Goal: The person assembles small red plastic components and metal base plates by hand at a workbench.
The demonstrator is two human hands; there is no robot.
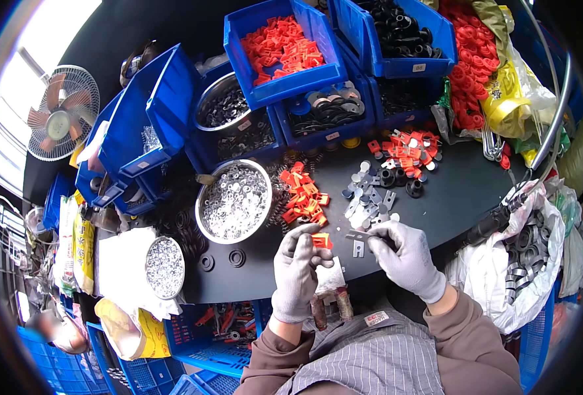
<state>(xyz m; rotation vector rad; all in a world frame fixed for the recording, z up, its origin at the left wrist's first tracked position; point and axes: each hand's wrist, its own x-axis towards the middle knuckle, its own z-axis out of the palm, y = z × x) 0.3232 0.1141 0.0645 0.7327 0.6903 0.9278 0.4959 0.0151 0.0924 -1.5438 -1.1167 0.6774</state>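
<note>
Both of my hands wear pale grey gloves. My right hand (pixel 402 255) pinches a small flat metal plate (pixel 356 234) between thumb and fingertips. Just below that plate, a slotted metal piece (pixel 359 249) shows against the dark table. My left hand (pixel 295 271) is raised with its fingers curled inward. A red plastic clip (pixel 322 241) shows right at its fingertips; I cannot tell whether they grip it. Between my wrists stand two brown, worn cylindrical posts (pixel 344 304) with a whitish block above them. Beyond my hands lie a pile of red clips (pixel 303 195) and scattered metal plates (pixel 368 199).
A steel bowl of small metal rings (pixel 233 203) stands left of the red clips. Blue bins (pixel 285 84) of parts line the back. At right hangs a white bag of metal bands (pixel 525 253); at left sit a smaller bowl (pixel 164 267) and a fan (pixel 59 122).
</note>
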